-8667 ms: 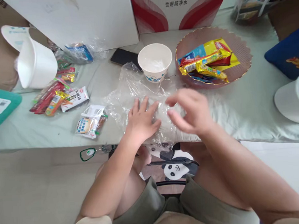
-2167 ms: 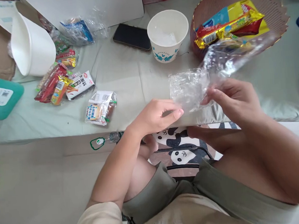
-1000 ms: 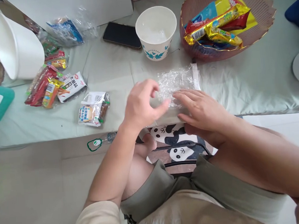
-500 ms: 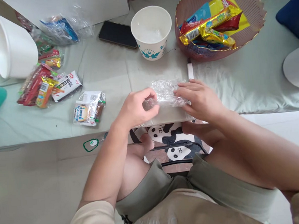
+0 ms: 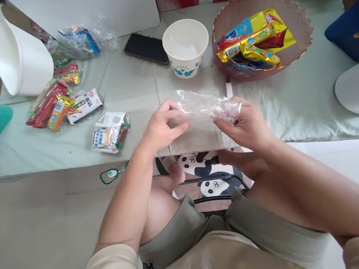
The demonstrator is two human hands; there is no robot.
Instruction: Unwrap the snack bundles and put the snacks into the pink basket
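Note:
A clear plastic bag [image 5: 202,104] stretches between my two hands, just above the front edge of the cloth-covered table. My left hand [image 5: 168,125] is closed on the bag's left end, its thumb pointing right. On the other end, my right hand [image 5: 248,121] pinches crumpled film between thumb and fingers. No contents show inside the bag. Beyond it stands a white paper cup [image 5: 185,48] with a blue-green leaf print and something clear inside. A small white stick-like object [image 5: 229,89] lies behind my right hand, partly hidden by the bag.
A pink gold-rimmed bowl [image 5: 297,23] holds several snack packets. A dark phone [image 5: 145,48] lies beside the cup. Wrapped snacks [image 5: 50,104] and a clear packet of biscuits [image 5: 110,133] lie at left, near a tipped white container [image 5: 33,58]. A white cylinder [image 5: 354,87] stands far right.
The crumpled bag has been lifted and spread flatter between my hands. My right hand has moved slightly right and turned, now pinching its end instead of resting over it.

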